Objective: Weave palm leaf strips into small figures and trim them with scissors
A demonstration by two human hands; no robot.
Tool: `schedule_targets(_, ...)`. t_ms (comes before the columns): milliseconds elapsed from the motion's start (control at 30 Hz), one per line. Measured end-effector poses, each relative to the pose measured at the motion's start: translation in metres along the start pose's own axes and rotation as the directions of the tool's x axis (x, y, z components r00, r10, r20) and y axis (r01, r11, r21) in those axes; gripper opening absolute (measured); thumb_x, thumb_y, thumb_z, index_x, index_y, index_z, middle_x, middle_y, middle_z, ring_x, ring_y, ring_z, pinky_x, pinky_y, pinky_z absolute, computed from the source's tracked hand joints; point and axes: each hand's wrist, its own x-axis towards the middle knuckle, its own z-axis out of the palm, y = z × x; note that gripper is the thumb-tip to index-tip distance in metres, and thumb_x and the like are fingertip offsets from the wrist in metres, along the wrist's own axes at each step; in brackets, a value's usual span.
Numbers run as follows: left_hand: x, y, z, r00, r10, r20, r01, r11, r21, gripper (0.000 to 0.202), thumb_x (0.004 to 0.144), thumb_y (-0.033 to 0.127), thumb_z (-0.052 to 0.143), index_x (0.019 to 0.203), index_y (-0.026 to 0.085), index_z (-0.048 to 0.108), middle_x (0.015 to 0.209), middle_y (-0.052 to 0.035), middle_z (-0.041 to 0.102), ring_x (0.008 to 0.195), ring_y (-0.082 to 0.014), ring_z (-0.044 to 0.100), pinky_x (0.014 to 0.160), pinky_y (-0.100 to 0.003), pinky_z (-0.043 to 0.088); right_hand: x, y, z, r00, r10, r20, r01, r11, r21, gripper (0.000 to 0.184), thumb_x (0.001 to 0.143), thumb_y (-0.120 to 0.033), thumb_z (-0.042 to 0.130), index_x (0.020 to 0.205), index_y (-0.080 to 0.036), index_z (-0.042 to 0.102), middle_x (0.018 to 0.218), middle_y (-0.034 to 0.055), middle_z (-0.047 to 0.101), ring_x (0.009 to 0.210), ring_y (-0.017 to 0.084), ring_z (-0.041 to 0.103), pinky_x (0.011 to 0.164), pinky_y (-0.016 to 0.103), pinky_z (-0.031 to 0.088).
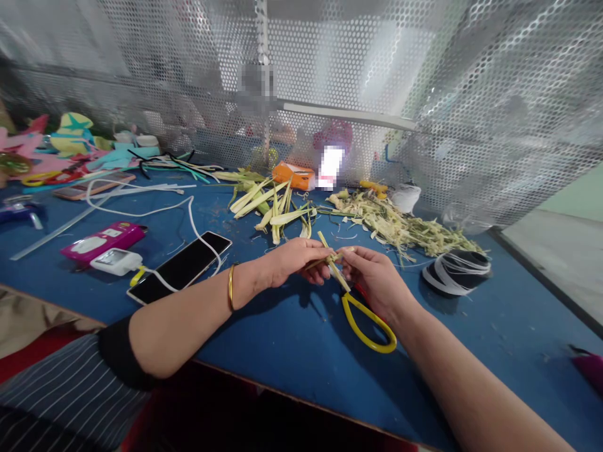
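My left hand [301, 258] is closed, thumb and fingers pinching a pale yellow-green plant strip [340, 278]. Close beside it on the right, the thumb and fingers of my right hand [374, 276] pinch the same crossed or folded piece. The fingers hide part of how the strips are joined. Below my right hand lies a pair of scissors [389, 345] with a yellow handle loop; a red part shows by the palm, and the blades are mostly hidden. Beyond my hands lies a bundle of long pale husk-like strips [277, 210].
A shredded plant heap [396, 223] and a black spool of white ribbon [456, 273] are at right. Left are a black phone [181, 267], white cable [191, 210], white charger [116, 261] and magenta case [103, 242]. Perforated silver sheeting [330, 69] stands behind the blue table [277, 351].
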Motion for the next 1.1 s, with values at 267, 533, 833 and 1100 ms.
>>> schedule_targets(267, -0.005, -0.002, 0.011, 0.999, -0.008, -0.041, 0.012, 0.996, 0.084, 0.026, 0.078, 0.039, 0.066, 0.071, 0.014, 0.065, 0.05, 0.0043, 0.05, 0.046, -0.0072, 0.043, 0.052, -0.024, 0.04, -0.003, 0.004, 0.008, 0.986, -0.14, -0.087, 0.128, 0.984, -0.126, 0.029, 0.07, -0.043, 0.071, 0.06, -0.019, 0.057, 0.054, -0.002, 0.057, 0.052, 0.011, 0.045, 0.052, 0.025, 0.035)
schedule_targets(533, -0.01, 0.001, 0.011, 0.997, 0.004, 0.082, -0.014, 0.993, 0.119, 0.023, 0.075, 0.036, 0.069, 0.071, 0.013, 0.069, 0.047, 0.0059, 0.043, 0.045, -0.0083, 0.039, 0.051, -0.025, 0.038, -0.002, 0.01, 0.007, 0.959, -0.212, -0.187, 0.169, 0.96, -0.222, 0.026, 0.072, -0.04, 0.067, 0.062, -0.02, 0.055, 0.054, -0.0047, 0.05, 0.051, 0.011, 0.041, 0.05, 0.025, 0.033)
schedule_targets(833, -0.01, -0.006, 0.021, 1.0, -0.016, 0.005, 0.015, 0.987, 0.158, 0.025, 0.072, 0.039, 0.071, 0.079, 0.015, 0.076, 0.054, 0.0043, 0.048, 0.049, -0.0077, 0.036, 0.05, -0.024, 0.034, -0.002, -0.005, 0.002, 0.978, -0.192, 0.087, 0.211, 0.893, -0.397, 0.022, 0.076, -0.04, 0.063, 0.076, -0.018, 0.067, 0.071, 0.001, 0.064, 0.06, 0.013, 0.052, 0.055, 0.026, 0.04)
schedule_targets(1100, -0.008, -0.007, 0.021, 0.999, 0.048, 0.023, -0.052, 0.964, 0.26, 0.022, 0.078, 0.034, 0.064, 0.071, 0.015, 0.072, 0.048, 0.0041, 0.048, 0.047, -0.0086, 0.043, 0.048, -0.023, 0.033, -0.007, 0.0, 0.01, 0.993, -0.114, -0.018, 0.11, 0.981, -0.161, 0.033, 0.068, -0.044, 0.073, 0.058, -0.02, 0.055, 0.049, -0.0047, 0.051, 0.045, 0.009, 0.043, 0.044, 0.024, 0.036)
